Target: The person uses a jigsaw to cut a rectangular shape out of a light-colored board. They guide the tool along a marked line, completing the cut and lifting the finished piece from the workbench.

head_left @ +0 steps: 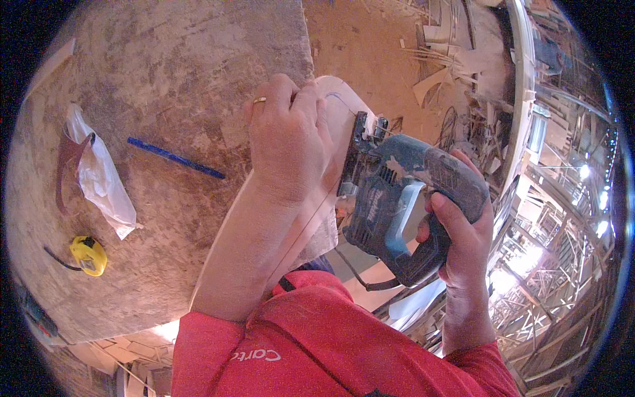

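My left hand [288, 135] lies over a pale wooden board [344, 99], its fingers curled and pressing on it near the worktable's edge. The board has a curved end and a thin drawn line along it. My right hand [460, 225] is closed round the rear handle of a teal and black jigsaw [380, 212]. The saw is tilted sideways, its metal shoe at the board's right edge beside the line. Whether the blade is in the wood I cannot tell. A dark cord hangs from the tool's lower end.
On the worn worktable [198, 59] lie a blue pencil [175, 157], a white plastic bag [106, 185] over a brown piece, a yellow tape measure [89, 257] and a dark tool [36, 311] at the far left. Beyond its right edge, wood offcuts [433, 83] lie scattered on a dusty floor [357, 40].
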The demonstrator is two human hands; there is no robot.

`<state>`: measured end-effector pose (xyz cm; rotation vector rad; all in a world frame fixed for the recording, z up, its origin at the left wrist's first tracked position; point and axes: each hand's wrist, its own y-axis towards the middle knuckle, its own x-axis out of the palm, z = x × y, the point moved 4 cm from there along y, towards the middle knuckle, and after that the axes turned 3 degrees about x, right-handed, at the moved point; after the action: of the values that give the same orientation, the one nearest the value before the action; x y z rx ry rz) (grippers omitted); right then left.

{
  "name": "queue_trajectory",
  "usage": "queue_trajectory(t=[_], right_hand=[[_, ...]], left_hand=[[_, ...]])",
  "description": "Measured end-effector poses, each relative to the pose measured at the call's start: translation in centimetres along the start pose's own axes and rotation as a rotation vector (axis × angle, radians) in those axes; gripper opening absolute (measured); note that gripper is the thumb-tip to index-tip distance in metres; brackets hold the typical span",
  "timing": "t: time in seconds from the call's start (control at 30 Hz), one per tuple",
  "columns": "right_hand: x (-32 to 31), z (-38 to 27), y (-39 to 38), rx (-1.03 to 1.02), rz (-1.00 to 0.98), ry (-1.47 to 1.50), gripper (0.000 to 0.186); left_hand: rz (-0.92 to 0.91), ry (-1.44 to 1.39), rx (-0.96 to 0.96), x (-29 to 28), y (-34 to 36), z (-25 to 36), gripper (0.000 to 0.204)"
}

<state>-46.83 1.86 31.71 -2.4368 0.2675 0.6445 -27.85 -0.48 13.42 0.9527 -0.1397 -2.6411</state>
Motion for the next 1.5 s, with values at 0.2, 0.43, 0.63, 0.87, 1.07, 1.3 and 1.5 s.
queue_trajectory(t=[0.2, 0.43, 0.63, 0.87, 1.07, 1.3, 1.5], right_hand=[[0.2, 0.1, 0.1, -0.020, -0.008, -0.002, 0.075], [0.6, -0.2, 0.3, -0.025, 0.019, 0.005, 0.074], [0.7, -0.2, 0.5, -0.052, 0.016, -0.002, 0.073], [0.8, -0.5, 0.5, -0.035, 0.011, -0.028, 0.073], [0.5, -0.3, 0.6, -0.043, 0.019, -0.041, 0.075], [0.2, -0.1, 1.0, -0.069, -0.036, -0.051, 0.077], [0.1, -0.4, 1.1, -0.087, -0.070, -0.072, 0.080]], left_hand=[[-0.001, -0.017, 0.000, -0.2, -0.1, -0.1, 0.022], [0.041, 0.000, 0.023, -0.1, 0.3, -0.3, 0.020], [0.034, -0.009, 0.022, 0.1, 0.3, -0.3, 0.021], [0.025, -0.012, 0.034, -0.2, 0.3, -0.3, 0.026], [0.015, -0.014, 0.027, -0.2, 0.3, -0.2, 0.028], [0.029, -0.021, 0.025, -0.2, 0.2, -0.3, 0.027], [0.034, -0.048, 0.020, 0.1, 0.2, -0.5, 0.022]])
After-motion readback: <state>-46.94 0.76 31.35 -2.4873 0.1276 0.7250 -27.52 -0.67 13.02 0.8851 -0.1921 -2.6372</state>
